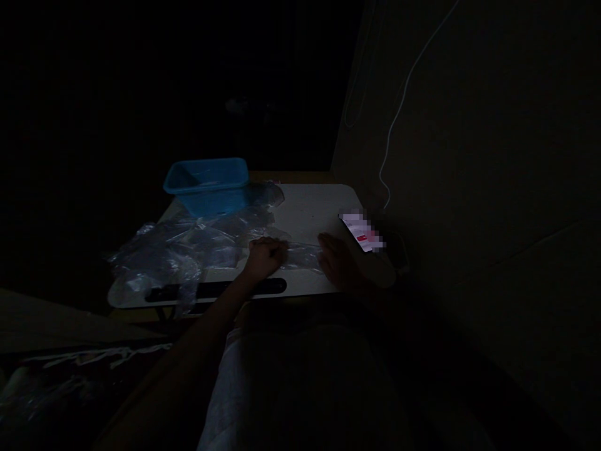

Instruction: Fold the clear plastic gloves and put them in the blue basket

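Observation:
A strip of clear plastic sheet [303, 255] lies flat on the white table [314, 203], stretched between my two hands. My left hand [263, 258] is closed on its left end, with the fingers curled. At the other end, my right hand [339, 263] is in deep shadow; its fingers are bent over the plastic and look closed on it. A crumpled heap of clear plastic bags [188, 247] spreads to the left of my left hand, partly hanging over the table's front edge.
A blue plastic basket [216, 199] stands at the table's back left, beside the plastic heap. A lit phone [359, 232] lies at the right edge. A black slot [272, 286] runs along the front. A white cable [392, 125] hangs by the right wall. The room is very dark.

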A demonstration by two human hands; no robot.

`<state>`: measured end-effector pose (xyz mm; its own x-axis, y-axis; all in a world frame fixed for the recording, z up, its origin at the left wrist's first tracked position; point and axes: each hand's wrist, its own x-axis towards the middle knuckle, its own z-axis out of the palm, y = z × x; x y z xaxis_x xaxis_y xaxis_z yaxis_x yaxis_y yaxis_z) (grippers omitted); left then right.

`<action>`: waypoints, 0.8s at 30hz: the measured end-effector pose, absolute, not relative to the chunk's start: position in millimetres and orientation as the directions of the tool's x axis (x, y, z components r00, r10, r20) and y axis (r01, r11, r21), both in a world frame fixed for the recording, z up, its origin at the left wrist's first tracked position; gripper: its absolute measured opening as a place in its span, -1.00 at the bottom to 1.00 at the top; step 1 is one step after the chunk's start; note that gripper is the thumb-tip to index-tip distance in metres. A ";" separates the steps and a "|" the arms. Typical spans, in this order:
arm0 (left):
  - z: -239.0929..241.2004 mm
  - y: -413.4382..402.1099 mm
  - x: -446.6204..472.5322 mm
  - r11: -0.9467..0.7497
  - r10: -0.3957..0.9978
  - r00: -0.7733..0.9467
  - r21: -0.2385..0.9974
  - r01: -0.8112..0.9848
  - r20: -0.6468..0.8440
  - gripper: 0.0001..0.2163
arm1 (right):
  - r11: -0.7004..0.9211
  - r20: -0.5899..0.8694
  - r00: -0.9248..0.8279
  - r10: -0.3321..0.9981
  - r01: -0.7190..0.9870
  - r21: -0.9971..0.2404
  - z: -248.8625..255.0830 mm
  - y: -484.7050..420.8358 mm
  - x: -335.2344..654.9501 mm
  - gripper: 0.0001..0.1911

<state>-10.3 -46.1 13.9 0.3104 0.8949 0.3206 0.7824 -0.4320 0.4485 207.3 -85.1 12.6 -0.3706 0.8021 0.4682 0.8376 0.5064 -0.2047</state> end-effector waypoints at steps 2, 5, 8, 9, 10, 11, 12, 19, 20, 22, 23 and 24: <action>14.5 -46.7 -10.3 -0.429 0.897 0.309 0.454 0.781 0.315 -0.80 | 0.491 0.425 -0.398 0.813 0.861 -0.134 13.0 -93.5 196.6 -0.48; 15.6 -48.1 -10.0 -0.422 0.903 0.309 0.472 0.774 0.300 -0.80 | 0.435 0.351 -0.388 0.852 0.898 -0.063 9.8 -103.0 190.2 -0.41; 16.6 -49.3 -9.2 -0.416 0.906 0.308 0.478 0.774 0.289 -0.80 | 0.388 0.293 -0.367 0.883 0.922 -0.015 5.6 -108.1 193.0 -0.36; 17.0 -49.5 -8.9 -0.415 0.907 0.310 0.477 0.775 0.287 -0.80 | 0.384 0.275 -0.368 0.888 0.923 -0.004 4.7 -108.9 194.5 -0.35; 17.5 -49.7 -8.8 -0.415 0.907 0.311 0.473 0.777 0.284 -0.80 | 0.384 0.258 -0.372 0.892 0.923 0.005 4.3 -109.4 195.8 -0.35; 18.2 -49.9 -8.7 -0.412 0.909 0.313 0.467 0.782 0.276 -0.80 | 0.386 0.242 -0.377 0.894 0.922 0.011 4.2 -109.6 196.9 -0.35; 19.2 -50.4 -8.9 -0.405 0.912 0.312 0.458 0.791 0.267 -0.80 | 0.388 0.229 -0.381 0.896 0.921 0.015 4.3 -109.5 197.7 -0.35; 29.4 -63.8 -6.8 -0.435 0.853 0.317 0.228 0.871 0.416 -0.66 | 0.411 0.212 -0.404 0.890 0.911 0.012 8.2 -103.8 204.9 -0.37; 30.1 -66.6 -3.6 -0.490 0.821 0.380 0.185 0.852 0.426 -0.64 | 0.412 0.217 -0.403 0.889 0.911 0.005 9.8 -103.0 206.3 -0.38; 30.3 -71.3 5.7 -0.584 0.768 0.495 0.124 0.802 0.407 -0.60 | 0.406 0.223 -0.393 0.892 0.914 -0.014 14.0 -102.3 207.7 -0.39; 29.8 -73.0 11.3 -0.608 0.755 0.532 0.103 0.787 0.383 -0.58 | 0.403 0.221 -0.389 0.894 0.915 -0.023 16.2 -102.4 207.3 -0.39; 29.0 -74.2 17.0 -0.619 0.752 0.557 0.087 0.781 0.353 -0.57 | 0.404 0.219 -0.389 0.895 0.914 -0.030 18.1 -102.8 206.2 -0.39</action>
<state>17.0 -74.2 29.0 0.5569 0.7518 0.3529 0.7806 -0.6190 0.0869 206.2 -102.8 18.1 -0.3887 0.8949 0.2192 0.9141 0.4044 -0.0301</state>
